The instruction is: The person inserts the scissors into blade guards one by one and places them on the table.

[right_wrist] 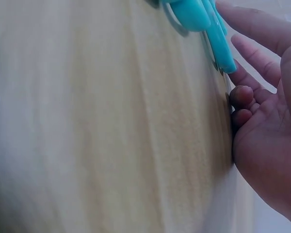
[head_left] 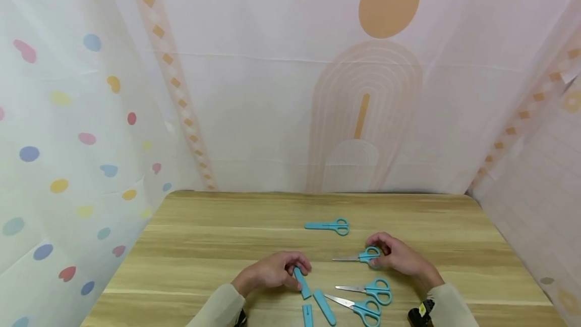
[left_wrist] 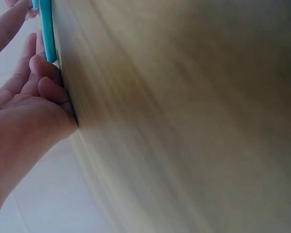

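Note:
My left hand point(head_left: 277, 269) rests low over the table, its thumb and fingers on either side of a light blue scissors cover point(head_left: 301, 282). In the left wrist view that cover point(left_wrist: 47, 31) lies along the tabletop against the curled fingers. With thumb and fingers, my right hand point(head_left: 401, 256) holds the blue handle of a pair of scissors point(head_left: 368, 255), whose bare blade points left toward the left hand. The right wrist view shows part of the blue handle point(right_wrist: 219, 46) beside the fingers; the blade is out of sight there.
Two uncovered scissors, one upper point(head_left: 379, 290) and one lower point(head_left: 366, 311), lie in front of the right hand. Two loose covers point(head_left: 324, 308) point(head_left: 307, 315) lie near the front edge. Covered scissors point(head_left: 324, 226) lie farther back on the wooden table point(head_left: 218, 226). Patterned cloth point(head_left: 254, 115) hangs behind.

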The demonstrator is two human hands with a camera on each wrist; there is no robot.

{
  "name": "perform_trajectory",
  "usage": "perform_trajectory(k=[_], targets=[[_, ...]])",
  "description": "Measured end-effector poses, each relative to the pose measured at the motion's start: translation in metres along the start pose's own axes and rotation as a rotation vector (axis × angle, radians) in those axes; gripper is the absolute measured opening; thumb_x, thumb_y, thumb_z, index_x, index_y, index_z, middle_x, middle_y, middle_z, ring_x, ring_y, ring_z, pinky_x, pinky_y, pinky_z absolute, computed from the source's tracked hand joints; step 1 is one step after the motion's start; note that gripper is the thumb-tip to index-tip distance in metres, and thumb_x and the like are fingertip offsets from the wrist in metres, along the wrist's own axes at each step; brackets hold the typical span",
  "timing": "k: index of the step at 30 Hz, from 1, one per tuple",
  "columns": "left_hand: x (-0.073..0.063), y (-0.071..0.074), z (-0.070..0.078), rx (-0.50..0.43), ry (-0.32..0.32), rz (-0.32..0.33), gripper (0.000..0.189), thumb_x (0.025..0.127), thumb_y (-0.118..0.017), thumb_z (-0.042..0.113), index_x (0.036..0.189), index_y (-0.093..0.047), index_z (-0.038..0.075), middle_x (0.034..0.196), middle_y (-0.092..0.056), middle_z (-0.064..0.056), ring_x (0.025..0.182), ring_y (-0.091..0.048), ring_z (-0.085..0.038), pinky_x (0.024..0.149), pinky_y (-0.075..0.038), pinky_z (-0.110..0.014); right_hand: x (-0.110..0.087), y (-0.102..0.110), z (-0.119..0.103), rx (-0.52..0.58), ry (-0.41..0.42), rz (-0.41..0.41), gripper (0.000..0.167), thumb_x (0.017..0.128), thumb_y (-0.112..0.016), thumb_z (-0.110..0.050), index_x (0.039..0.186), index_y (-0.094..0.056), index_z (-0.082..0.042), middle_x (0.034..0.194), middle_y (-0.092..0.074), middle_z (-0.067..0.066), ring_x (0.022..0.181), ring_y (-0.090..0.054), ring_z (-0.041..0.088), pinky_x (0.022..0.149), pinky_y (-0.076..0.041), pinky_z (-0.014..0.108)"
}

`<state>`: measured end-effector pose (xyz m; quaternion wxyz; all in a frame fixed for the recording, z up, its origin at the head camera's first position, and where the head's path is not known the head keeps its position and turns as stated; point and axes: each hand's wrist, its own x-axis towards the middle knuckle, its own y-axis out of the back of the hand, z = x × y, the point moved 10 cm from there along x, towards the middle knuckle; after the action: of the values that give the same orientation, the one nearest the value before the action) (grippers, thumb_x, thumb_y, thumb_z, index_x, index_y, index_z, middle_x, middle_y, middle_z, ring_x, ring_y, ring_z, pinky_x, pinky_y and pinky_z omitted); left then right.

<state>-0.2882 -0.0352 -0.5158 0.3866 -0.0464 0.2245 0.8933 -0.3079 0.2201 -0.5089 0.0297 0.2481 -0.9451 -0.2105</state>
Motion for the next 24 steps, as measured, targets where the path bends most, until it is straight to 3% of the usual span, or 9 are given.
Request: perform_trajectory(k=[11,18,24], targets=[[-0.0006,-0.0007,0.0022,0.078,-0.001,0.038,0.033,0.081,-0.076,-0.002,0.107,-0.067,0.017,0.102,-0.065,0.003,0.082,-0.046,-0.015,0.069,-0.034,-0.023,-0.0016,-0.0023,-0.0038,-0.004,0.022,0.002,0.041,0.087,-0.077,-0.013,0.12,-0.055,0.0,0.111,-0.052,0.017,0.085,-0.04,0.016,0.07,-0.034,0.026],[-0.0001,-0.0003,0.0027,0.087,0.006,0.06,0.03,0.082,-0.076,-0.002,0.105,-0.067,0.016,0.099,-0.065,0.003,0.086,-0.049,-0.015,0.072,-0.035,-0.024,0.0002,0.0016,0.0,-0.034,-0.02,0.041,0.043,0.086,-0.078,-0.016,0.12,-0.057,-0.002,0.118,-0.052,0.015,0.091,-0.04,0.021,0.073,-0.033,0.026],[0.0,0.0011,0.0041,0.115,-0.011,0.071,0.029,0.081,-0.077,-0.002,0.102,-0.068,0.015,0.094,-0.064,0.004,0.082,-0.049,-0.013,0.071,-0.037,-0.023,0.0012,0.0013,-0.0011,-0.042,-0.027,0.041,0.044,0.084,-0.079,-0.016,0.12,-0.057,-0.002,0.115,-0.052,0.015,0.089,-0.039,0.022,0.071,-0.032,0.026]])
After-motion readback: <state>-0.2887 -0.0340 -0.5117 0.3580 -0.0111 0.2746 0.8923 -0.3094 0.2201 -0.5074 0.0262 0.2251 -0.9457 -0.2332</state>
